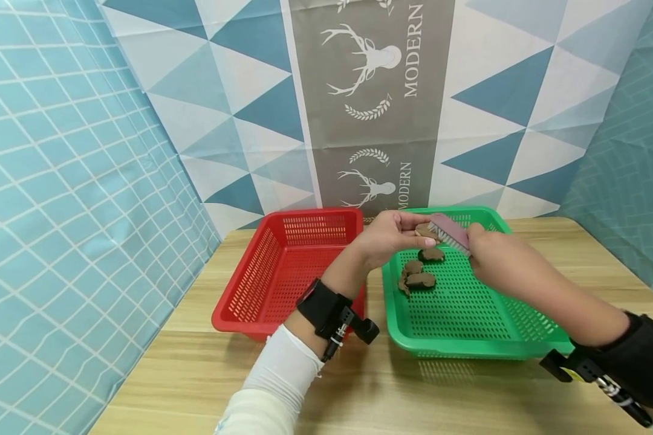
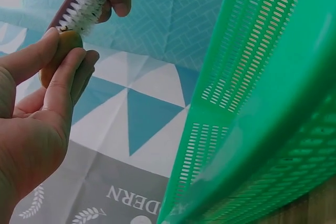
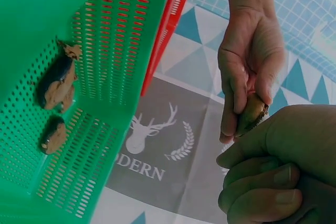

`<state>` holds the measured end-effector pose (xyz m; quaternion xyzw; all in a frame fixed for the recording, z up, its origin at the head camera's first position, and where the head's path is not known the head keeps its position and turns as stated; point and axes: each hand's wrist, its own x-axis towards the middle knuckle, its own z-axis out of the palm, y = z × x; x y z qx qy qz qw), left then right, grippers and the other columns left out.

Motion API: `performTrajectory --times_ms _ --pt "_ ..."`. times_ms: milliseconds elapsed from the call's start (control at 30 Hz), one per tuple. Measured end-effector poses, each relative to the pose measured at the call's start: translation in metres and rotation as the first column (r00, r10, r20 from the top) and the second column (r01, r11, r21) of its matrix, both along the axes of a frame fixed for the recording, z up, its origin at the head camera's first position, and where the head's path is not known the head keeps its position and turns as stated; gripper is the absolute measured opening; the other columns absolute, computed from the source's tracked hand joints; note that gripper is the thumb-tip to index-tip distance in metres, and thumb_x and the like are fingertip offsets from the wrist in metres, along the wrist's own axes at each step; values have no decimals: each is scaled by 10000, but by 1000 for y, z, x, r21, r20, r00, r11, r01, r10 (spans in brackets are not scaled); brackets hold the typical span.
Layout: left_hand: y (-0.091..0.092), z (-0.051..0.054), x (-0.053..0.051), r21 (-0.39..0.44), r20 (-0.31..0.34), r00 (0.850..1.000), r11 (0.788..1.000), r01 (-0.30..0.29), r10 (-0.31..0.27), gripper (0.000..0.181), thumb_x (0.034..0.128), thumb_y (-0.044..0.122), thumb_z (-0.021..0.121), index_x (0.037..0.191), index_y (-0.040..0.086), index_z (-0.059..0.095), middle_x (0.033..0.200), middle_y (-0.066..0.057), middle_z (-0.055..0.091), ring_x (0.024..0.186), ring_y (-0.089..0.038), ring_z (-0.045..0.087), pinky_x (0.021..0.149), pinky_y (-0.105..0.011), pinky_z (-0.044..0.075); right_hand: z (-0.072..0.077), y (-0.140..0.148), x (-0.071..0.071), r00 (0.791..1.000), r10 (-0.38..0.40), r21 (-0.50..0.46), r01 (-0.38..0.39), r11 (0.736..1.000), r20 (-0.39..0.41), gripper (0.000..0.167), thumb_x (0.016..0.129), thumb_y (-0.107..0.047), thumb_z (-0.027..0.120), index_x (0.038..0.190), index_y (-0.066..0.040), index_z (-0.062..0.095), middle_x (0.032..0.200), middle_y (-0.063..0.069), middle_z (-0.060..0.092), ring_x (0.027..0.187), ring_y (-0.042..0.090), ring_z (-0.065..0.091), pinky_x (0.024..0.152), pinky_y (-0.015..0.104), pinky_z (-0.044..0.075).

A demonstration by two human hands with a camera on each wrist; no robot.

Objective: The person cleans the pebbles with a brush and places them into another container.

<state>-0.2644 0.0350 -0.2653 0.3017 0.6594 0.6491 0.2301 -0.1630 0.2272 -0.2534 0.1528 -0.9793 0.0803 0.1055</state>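
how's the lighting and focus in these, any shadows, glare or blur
Head view: bright, with soft shadows on the table beneath the green basket; left wrist view: dimmer, brush bristles distinct, but the basket's near rim looks soft with a pale sheen; right wrist view: also dimmer, the right hand darkening toward the bottom edge.

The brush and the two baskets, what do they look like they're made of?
Brush: the back looks like smooth mauve plastic, though painted wood is possible; the pale bristles, in separate tufts, look synthetic. Green basket: likely molded plastic with a slight sheen, given its rounded rim and regular slots. Red basket: probably plastic too, with similar evenly slotted walls.
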Motion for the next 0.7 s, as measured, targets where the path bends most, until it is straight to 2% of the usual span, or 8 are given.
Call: performTrajectory --times_ms 67,167,233,300,433,533,700 --pt "1 -2 0 -23 3 1000 1000 0 0 456 890 -60 665 1334 -45 562 989 -122 720 764 -115 615 872 -237 506 -2 -2 -2 1000 -7 2 7 1000 15 200 884 47 555 999 154 431 623 80 487 467 169 441 420 294 368" --pt "2 -5 -1 -67 1 1000 998 -8 8 468 882 -49 682 1334 -47 560 1104 -146 699 921 -116 664 913 -243 499 -5 -4 -4 1000 -8 -3 9 1000 27 255 884 49 560 1048 191 425 629 94 503 480 176 459 429 298 380" --pt "3 -6 -2 -90 -6 1000 996 -16 15 474 879 -31 695 1335 -35 565 1068 -126 701 917 -118 652 886 -231 500 -6 -3 -4 999 -7 -7 7 1000 32 288 887 49 555 1081 211 416 641 103 511 486 177 464 437 297 385" --pt "2 -7 -4 -112 -16 999 993 -38 37 472 874 -5 712 1329 -9 584 1003 -54 691 899 -102 624 839 -223 506 -6 -2 -4 999 -6 -25 7 1000 34 257 889 58 535 1061 206 414 644 109 506 485 175 457 436 296 381" --pt "-2 -5 -8 -116 -27 995 988 -103 101 427 860 26 740 1277 39 647 854 -1 604 811 -123 553 728 -239 491 -3 3 -3 1000 -5 -54 6 999 27 155 898 62 495 986 161 414 635 105 474 470 178 424 429 301 358" --pt "-2 -1 -10 -115 -46 988 981 -154 150 395 831 45 777 1216 56 691 837 -1 580 790 -137 525 682 -251 468 -1 3 -3 1000 -2 -41 4 999 29 131 896 50 499 955 138 421 632 97 470 472 181 415 427 302 353" --pt "5 7 -10 -141 -78 983 974 -176 166 424 784 68 825 1184 28 690 920 -35 629 812 -138 546 666 -242 488 2 -1 -9 998 2 -38 0 999 57 161 894 49 504 983 159 429 636 97 481 480 180 438 432 297 374"
